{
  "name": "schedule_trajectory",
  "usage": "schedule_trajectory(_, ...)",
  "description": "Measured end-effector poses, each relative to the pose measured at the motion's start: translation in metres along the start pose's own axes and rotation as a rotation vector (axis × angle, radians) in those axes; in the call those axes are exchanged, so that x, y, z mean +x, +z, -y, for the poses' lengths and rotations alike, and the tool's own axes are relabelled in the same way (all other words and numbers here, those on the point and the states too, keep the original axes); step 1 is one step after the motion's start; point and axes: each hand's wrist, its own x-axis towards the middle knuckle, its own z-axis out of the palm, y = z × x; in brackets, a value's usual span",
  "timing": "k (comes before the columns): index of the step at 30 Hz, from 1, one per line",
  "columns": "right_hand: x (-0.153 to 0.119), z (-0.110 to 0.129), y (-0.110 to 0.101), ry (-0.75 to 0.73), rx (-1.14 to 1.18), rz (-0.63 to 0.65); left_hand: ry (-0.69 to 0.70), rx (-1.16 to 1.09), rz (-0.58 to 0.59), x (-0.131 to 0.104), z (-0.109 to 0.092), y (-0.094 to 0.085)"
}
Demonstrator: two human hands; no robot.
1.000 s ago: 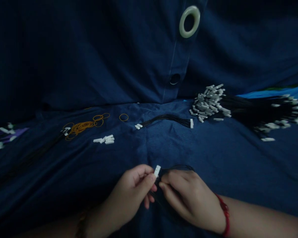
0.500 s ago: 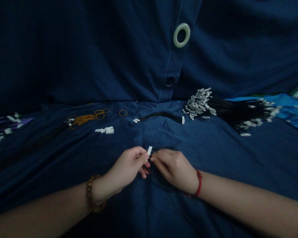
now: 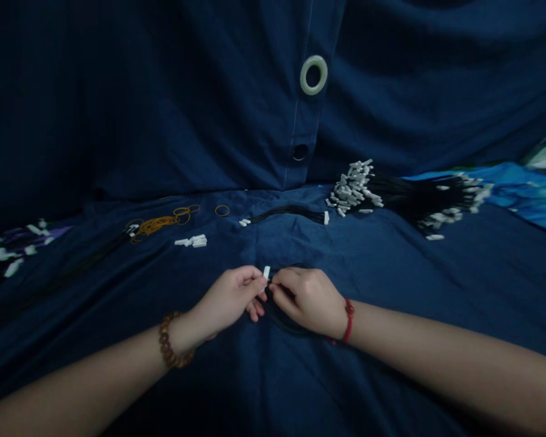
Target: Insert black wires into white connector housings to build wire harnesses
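Note:
Between thumb and forefinger, my left hand (image 3: 233, 295) pinches a small white connector (image 3: 266, 271), which stands up from the fingertips. My right hand (image 3: 310, 301) is closed right beside it, its fingertips pinched on thin black wire. A loop of black wires (image 3: 284, 320) curves behind and below my right hand; their ends are hidden by the fingers. Beyond the hands, a short bundle of black wires (image 3: 286, 210) with white ends lies on the dark blue cloth (image 3: 227, 249). To its left is a small pile of white connectors (image 3: 193, 241).
Orange rubber bands (image 3: 157, 225) lie at the left, with a single band (image 3: 222, 210) nearby. At the back right is a large bundle of black wires (image 3: 404, 197) with white ends, by a bright blue cloth (image 3: 523, 197). A dark curtain (image 3: 186, 97) hangs behind.
The view has shifted a little, so most things appear slightly displaced. Both hands keep their pinches close together and appear slightly further left and up.

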Motion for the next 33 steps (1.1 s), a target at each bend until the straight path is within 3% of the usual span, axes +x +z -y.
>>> schedule_trajectory(6,-0.003,0.002,-0.003,-0.1,0.012,-0.034,-0.005,0.053,-0.038,-0.003,-0.002,0.003)
schedule_trajectory(13,-0.005,-0.003,-0.007,-0.154,0.092,-0.043,-0.103,0.061,0.041,0.0,-0.005,0.001)
schedule_trajectory(18,-0.011,0.002,-0.016,-0.255,0.209,-0.066,-0.235,-0.107,-0.102,0.007,-0.005,-0.013)
schedule_trajectory(24,-0.013,0.015,-0.022,0.042,0.198,-0.008,-0.236,-0.11,0.156,-0.004,-0.005,-0.002)
schedule_trajectory(29,-0.015,0.018,-0.02,0.128,0.169,0.027,-0.231,-0.153,0.119,-0.009,-0.004,0.003)
schedule_trajectory(33,-0.015,0.014,-0.016,0.075,0.12,-0.037,-0.247,-0.2,0.127,-0.007,-0.004,0.0)
